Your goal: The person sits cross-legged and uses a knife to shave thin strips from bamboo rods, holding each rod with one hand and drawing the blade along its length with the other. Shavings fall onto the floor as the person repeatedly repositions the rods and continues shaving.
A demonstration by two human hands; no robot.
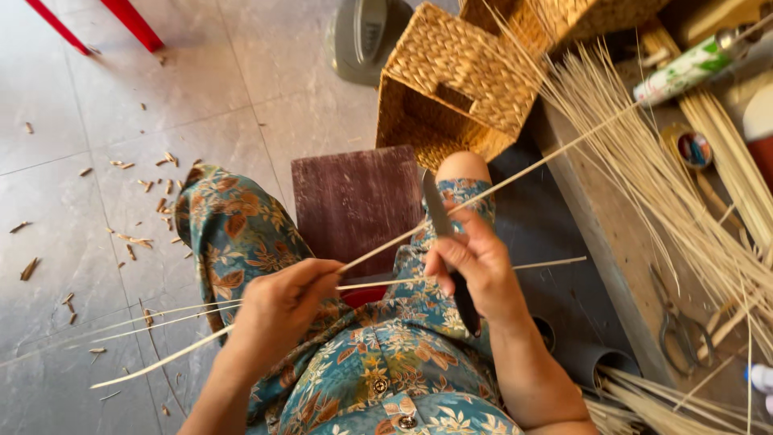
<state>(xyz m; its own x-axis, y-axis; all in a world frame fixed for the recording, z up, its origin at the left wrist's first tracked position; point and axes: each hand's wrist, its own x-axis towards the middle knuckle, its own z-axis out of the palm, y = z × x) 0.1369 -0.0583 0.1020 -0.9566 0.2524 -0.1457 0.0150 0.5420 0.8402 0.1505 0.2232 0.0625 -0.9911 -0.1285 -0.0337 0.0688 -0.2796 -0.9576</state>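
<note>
Left hand [278, 310] pinches a thin cane [515, 177] at 7 o'clock; right hand [475, 266] is closed on a knife [441, 217], blade against the cane over the lap. Step looks like shaving the cane; next stroke needs a shallow blade angle. Board [354, 201], basket [451, 80] at 12.

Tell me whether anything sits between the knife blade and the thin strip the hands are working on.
Nothing visible does. The right hand holds the knife with its blade laid directly against the thin strip, which the left hand pinches lower down. Between the two hands the strip runs bare above the flowered garment.
</note>
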